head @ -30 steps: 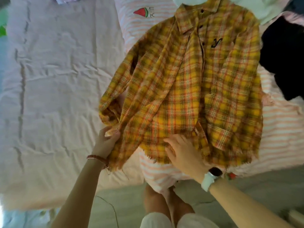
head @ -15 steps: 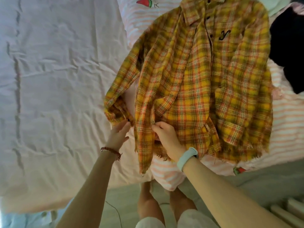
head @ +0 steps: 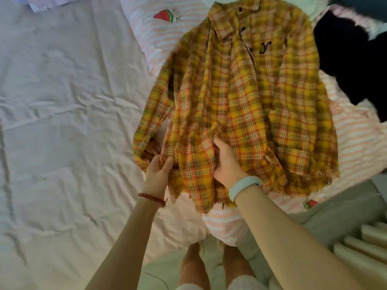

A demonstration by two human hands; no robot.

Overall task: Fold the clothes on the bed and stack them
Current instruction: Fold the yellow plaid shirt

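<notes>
A yellow and orange plaid shirt [head: 257, 105] lies front up on the bed, collar at the far end and frayed hem toward me. Its left part is bunched into long folds, with the left sleeve lying along that side. My left hand [head: 159, 170], with a red bead bracelet at the wrist, pinches the cloth near the hem on the shirt's left edge. My right hand [head: 225, 162], with a pale wristband, rests on the lower front of the shirt, fingers tucked into a fold of the cloth.
The shirt lies on a pink and white striped blanket [head: 360, 139] with watermelon prints. A black garment [head: 356, 49] lies at the right and a pale green one [head: 318, 7] beyond the collar. A wrinkled pale sheet [head: 62, 122] covers the bed's left. My legs stand at the bed's near edge.
My left hand went from reaching at the shirt's left edge to pinching it. My right hand moved left from the hem's middle and dug into a fold; the left panel is bunched.
</notes>
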